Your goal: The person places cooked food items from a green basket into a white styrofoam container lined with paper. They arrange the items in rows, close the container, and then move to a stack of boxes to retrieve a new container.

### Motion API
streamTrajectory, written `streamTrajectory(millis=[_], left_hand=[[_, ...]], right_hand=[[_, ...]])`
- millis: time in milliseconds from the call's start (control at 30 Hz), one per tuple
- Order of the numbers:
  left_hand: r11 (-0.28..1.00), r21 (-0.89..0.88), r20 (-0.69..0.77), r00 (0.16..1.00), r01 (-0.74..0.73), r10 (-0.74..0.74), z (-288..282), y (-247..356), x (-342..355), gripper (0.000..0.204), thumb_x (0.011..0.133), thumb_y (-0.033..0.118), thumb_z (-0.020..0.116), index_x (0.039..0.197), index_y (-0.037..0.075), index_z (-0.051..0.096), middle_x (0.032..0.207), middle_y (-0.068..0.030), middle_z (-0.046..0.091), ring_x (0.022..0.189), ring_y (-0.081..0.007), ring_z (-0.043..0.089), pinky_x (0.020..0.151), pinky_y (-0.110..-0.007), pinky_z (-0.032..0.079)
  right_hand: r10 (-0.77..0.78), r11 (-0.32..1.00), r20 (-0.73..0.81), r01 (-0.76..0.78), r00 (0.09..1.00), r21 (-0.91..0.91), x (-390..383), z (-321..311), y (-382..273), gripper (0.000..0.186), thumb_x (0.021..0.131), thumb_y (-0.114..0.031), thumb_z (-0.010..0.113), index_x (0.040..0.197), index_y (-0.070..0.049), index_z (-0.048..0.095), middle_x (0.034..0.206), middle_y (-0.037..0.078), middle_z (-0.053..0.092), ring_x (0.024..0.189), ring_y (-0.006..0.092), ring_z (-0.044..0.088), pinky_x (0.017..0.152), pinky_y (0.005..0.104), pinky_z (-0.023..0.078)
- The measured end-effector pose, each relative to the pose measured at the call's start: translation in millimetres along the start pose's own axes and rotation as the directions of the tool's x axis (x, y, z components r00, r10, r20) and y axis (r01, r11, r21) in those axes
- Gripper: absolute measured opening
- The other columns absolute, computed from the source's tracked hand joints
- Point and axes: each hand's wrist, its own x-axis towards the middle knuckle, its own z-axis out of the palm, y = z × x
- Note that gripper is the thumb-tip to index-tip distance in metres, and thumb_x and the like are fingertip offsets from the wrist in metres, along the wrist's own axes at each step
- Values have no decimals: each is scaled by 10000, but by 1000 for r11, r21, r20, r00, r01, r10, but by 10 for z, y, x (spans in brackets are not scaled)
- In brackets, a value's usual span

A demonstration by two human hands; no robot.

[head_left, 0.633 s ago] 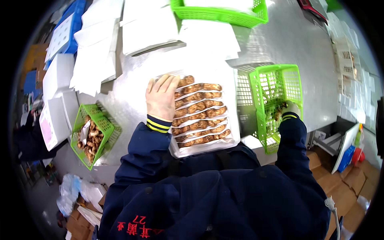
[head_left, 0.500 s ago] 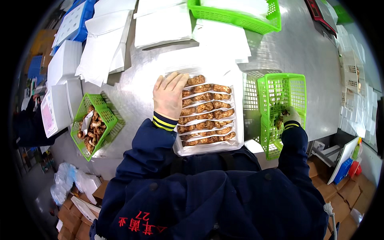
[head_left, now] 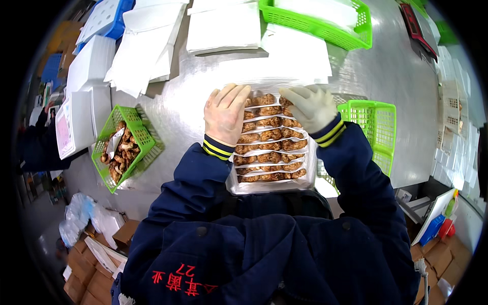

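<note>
Between my hands lies a white tray (head_left: 236, 180) of brown mushrooms (head_left: 269, 134) in rows, divided by white paper strips. My left hand (head_left: 223, 114), in a thin pale glove, grips the tray's upper left side, fingers bent over it. My gloved right hand (head_left: 310, 107) is at the top right row, fingers closed on a mushroom (head_left: 284, 101). A green basket of loose mushrooms (head_left: 104, 168) stands left of the tray; a second green basket (head_left: 378, 142) stands to the right, partly behind my right arm.
Stacks of white paper (head_left: 223, 25), a green basket (head_left: 315, 23) and a red device (head_left: 417, 28) line the far side of the steel table (head_left: 412, 101). White foam boxes (head_left: 73, 127) and a person's dark sleeve (head_left: 35, 142) are at the left. Cardboard (head_left: 81, 274) lies below the table.
My right hand has left the right green basket and moved up and left onto the tray's top row. My left hand stays on the tray; the view has shifted.
</note>
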Motion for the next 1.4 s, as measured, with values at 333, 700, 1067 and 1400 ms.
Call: streamTrajectory(millis=[333, 700, 1067, 1400], left_hand=[[863, -289, 36, 905, 415, -423, -37, -288, -70, 573, 822, 192, 725, 1328, 34, 509, 1275, -212, 553, 1209, -339, 514, 1048, -411, 391], [429, -788, 319, 889, 441, -329, 256, -608, -230, 226, 789, -8, 703, 986, 102, 718, 1492, -129, 383, 1282, -217, 487, 1068, -363, 401], [492, -647, 353, 801, 583, -485, 225, -553, -136, 365, 875, 287, 685, 700, -33, 666, 1365, -247, 491, 1262, -302, 473, 1024, -369, 387], [918, 292, 184, 926, 268, -329, 142, -297, 159, 313, 771, 362, 741, 742, 53, 704, 1203, -196, 625, 1100, -330, 593, 948, -425, 454]], right_hand=[[236, 971, -364, -208, 901, 114, -154, 55, 234, 382, 777, -55, 693, 1154, -82, 636, 1021, 167, 686, 872, 318, 677, 757, 411, 547], [378, 624, -50, -215, 925, 752, -306, 539, 533, 254, 753, -57, 769, 989, -145, 736, 1445, 151, 435, 1367, 277, 382, 1099, 379, 335], [548, 545, 34, -388, 836, 743, -89, 506, 403, 348, 852, -236, 723, 963, 90, 676, 1301, 196, 564, 1051, 293, 619, 915, 333, 468], [610, 768, 184, -632, 771, 103, 144, 307, 359, 369, 773, -404, 708, 844, -43, 742, 975, 153, 685, 838, 316, 662, 787, 380, 520]])
